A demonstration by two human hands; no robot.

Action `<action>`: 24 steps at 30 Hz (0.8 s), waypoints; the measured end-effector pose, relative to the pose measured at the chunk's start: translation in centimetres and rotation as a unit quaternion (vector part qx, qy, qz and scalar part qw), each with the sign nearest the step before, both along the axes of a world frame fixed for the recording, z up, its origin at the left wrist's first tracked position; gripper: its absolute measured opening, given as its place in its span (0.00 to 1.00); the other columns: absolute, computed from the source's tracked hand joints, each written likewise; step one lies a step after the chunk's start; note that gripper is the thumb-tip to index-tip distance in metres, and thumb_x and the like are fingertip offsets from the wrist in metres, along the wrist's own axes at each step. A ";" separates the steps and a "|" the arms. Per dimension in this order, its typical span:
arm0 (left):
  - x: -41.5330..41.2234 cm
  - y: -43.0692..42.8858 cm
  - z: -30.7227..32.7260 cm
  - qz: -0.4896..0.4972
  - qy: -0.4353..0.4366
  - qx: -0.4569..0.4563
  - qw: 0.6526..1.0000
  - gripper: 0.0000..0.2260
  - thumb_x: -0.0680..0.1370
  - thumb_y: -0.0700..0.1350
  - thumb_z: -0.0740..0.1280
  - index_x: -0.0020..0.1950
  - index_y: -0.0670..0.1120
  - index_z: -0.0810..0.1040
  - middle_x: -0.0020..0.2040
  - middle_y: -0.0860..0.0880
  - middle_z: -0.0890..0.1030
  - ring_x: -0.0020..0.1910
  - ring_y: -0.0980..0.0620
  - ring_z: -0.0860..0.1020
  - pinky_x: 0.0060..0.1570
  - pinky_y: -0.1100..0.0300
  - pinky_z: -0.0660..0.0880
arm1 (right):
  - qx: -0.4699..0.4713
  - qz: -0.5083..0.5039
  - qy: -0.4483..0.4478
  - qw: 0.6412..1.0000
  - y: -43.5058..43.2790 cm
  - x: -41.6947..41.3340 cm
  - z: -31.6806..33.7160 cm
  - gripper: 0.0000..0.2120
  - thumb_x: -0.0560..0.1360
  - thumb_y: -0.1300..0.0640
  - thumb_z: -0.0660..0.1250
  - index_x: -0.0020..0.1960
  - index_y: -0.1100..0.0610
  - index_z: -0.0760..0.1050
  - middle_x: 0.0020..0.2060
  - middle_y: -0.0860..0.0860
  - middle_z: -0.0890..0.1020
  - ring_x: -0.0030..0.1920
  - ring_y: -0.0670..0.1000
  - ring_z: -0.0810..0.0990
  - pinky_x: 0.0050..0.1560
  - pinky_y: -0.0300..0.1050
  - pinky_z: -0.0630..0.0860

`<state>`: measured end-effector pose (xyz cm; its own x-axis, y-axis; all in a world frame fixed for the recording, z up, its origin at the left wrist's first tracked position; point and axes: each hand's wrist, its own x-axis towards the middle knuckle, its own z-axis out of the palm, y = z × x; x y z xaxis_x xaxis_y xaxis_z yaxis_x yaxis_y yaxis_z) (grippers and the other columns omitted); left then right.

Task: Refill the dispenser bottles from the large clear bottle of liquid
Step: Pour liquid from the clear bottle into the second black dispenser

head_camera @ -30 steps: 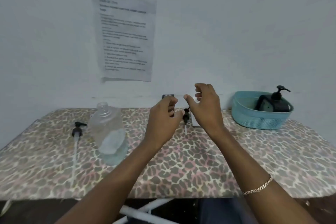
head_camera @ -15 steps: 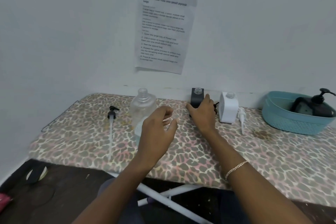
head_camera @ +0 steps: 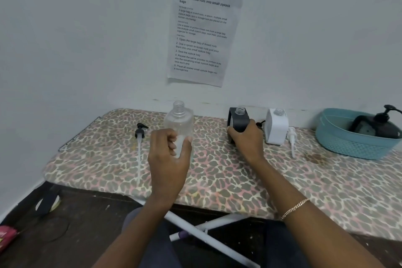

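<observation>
Head view. The large clear plastic bottle [head_camera: 178, 119] stands upright and uncapped on the leopard-print covered table [head_camera: 217, 178], towards the back edge; its liquid level cannot be read. The left hand [head_camera: 169, 159] sits in front of its lower half, fingers [head_camera: 173, 140] curled inward and thumb up beside the label. I cannot tell whether they press the bottle or stop just short of it. The right hand [head_camera: 245, 141] grips the black square dispenser bottle [head_camera: 238, 121] low on its body, fingers wrapped round one side, thumb on the other; the clear threaded neck is open. Judgement: this grip steadies the receiver, or readies it to be drawn closer, so the pour stays short. The white square dispenser bottle [head_camera: 277, 128] stands just beside it on the right, also open and untouched. The pumps lie flat on the table, out of the pouring path: a black pump with long dip tube [head_camera: 139, 137] left of the clear bottle, a white pump [head_camera: 292, 137] right of the white bottle, and a small black pump head [head_camera: 260, 124] half hidden between the square bottles. The teal ribbed plastic basket [head_camera: 348, 143] at far right holds a black pump bottle [head_camera: 378, 128], pump fitted — probably set aside. Step in hand: pairing source with first receiver; nothing poured yet. Risk: narrow neck, no funnel in view — a spill onto the cloth is likely.
</observation>
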<state>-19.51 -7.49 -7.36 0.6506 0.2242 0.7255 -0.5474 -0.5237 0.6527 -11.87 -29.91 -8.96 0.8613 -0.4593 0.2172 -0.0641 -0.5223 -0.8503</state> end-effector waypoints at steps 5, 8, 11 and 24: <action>0.7 0.2 -0.9 0.034 0.056 -0.017 0.998 0.29 0.74 0.50 0.80 0.64 0.43 0.66 0.62 0.45 0.66 0.61 0.46 0.68 0.58 0.59 0.71 | 0.010 0.038 -0.019 0.999 -0.1 -3.4 0.8 0.18 0.76 0.50 0.76 0.59 0.54 0.72 0.50 0.47 0.80 0.43 0.38 0.77 0.36 0.32 0.73; 1.4 0.4 -1.3 0.014 0.112 -0.013 0.994 0.39 0.72 0.56 0.80 0.73 0.43 0.63 0.69 0.44 0.65 0.68 0.46 0.68 0.62 0.54 0.72 | 0.003 0.058 -0.030 0.998 -0.3 -5.5 0.9 0.17 0.77 0.52 0.76 0.60 0.53 0.73 0.48 0.44 0.80 0.41 0.35 0.79 0.34 0.29 0.73; 1.7 0.3 -1.5 -0.019 0.151 -0.011 0.988 0.43 0.73 0.56 0.79 0.80 0.46 0.60 0.75 0.45 0.66 0.69 0.53 0.67 0.63 0.57 0.69 | -0.004 0.065 -0.039 0.997 -0.9 -7.3 0.7 0.18 0.76 0.50 0.76 0.61 0.52 0.74 0.50 0.45 0.82 0.47 0.39 0.80 0.42 0.34 0.76; 1.2 -1.6 -2.0 -0.027 0.093 0.053 0.994 0.29 0.80 0.46 0.73 0.79 0.46 0.66 0.68 0.43 0.79 0.61 0.43 0.80 0.55 0.52 0.78 | -0.015 0.088 -0.027 0.996 -2.0 -11.1 -1.3 0.26 0.75 0.47 0.77 0.69 0.50 0.71 0.53 0.42 0.79 0.49 0.41 0.79 0.45 0.31 0.73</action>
